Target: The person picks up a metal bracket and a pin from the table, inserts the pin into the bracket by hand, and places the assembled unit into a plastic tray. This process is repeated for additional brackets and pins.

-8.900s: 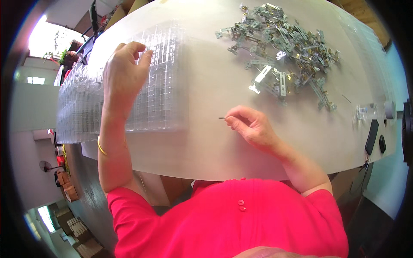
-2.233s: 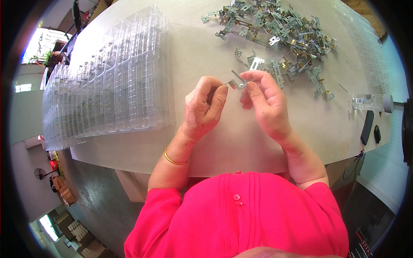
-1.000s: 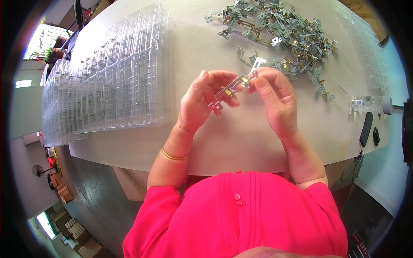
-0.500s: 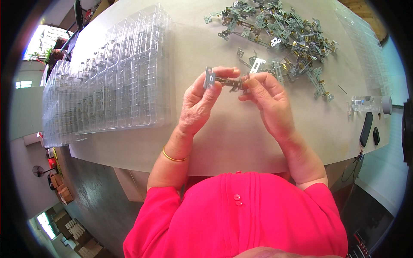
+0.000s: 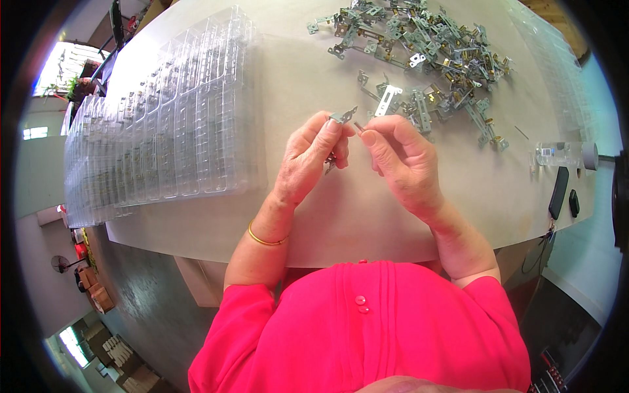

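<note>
My left hand [image 5: 303,157] is closed around a metal bracket [image 5: 343,117], pinched under the thumb. One flat end with holes sticks out past the fingertips, and its lower end shows below the fingers. Close to its right side, my right hand [image 5: 407,160] pinches a thin, short pin-like piece [image 5: 358,126] between thumb and forefinger. The piece's tip points toward the bracket; a small gap appears between them. Just beyond my right hand lie a bright slotted metal plate [image 5: 388,100] and a few loose brackets [image 5: 419,111].
A large heap of metal brackets [image 5: 432,42] lies at the far right. Stacked clear plastic trays [image 5: 216,131] with compartments stand at left. On the table's right are a clear bottle [image 5: 557,155], a black elongated object [image 5: 559,193] and a thin rod [image 5: 521,133].
My left hand has turned the bracket so its flat end points up and right. My right hand has come off the bracket's other end and now holds the thin piece apart from it.
</note>
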A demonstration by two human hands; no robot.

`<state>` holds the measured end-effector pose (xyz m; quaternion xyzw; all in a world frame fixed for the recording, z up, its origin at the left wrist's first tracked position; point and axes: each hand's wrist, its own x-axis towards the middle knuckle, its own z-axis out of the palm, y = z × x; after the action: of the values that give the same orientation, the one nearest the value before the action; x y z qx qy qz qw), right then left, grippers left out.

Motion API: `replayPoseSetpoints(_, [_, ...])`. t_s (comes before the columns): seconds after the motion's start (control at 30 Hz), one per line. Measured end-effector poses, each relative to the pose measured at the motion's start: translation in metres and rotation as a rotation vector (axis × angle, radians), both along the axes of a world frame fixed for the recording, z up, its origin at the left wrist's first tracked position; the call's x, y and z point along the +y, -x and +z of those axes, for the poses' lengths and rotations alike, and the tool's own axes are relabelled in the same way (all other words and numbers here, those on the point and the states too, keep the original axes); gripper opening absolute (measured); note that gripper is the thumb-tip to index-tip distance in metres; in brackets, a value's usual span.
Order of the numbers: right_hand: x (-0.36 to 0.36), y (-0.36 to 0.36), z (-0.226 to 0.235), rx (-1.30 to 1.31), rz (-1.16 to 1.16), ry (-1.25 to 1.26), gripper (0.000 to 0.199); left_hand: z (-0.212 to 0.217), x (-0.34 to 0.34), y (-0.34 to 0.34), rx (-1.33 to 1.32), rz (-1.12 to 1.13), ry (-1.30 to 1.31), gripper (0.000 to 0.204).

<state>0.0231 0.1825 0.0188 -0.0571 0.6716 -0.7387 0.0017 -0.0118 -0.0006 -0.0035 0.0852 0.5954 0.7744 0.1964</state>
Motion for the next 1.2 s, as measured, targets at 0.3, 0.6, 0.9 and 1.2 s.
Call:
replayPoseSetpoints(0.3, [-0.001,0.0,-0.003,0.022,-0.009,-0.026,0.007,0.007,0.002,-0.003,0.073,0.018,0.161,0.034])
replayPoseSetpoints(0.6, [-0.001,0.002,-0.008,0.038,-0.077,-0.131,0.015,0.0,-0.001,0.0,0.372,0.1,0.454,0.025])
replayPoseSetpoints(0.9, [-0.001,0.003,-0.006,0.034,-0.04,-0.169,0.013,-0.002,0.007,-0.001,0.7,0.115,0.514,0.013])
replayPoseSetpoints(1.2, [0.005,0.011,-0.015,0.386,-0.188,-0.297,0.007,-0.002,0.008,-0.004,0.704,0.006,0.569,0.011])
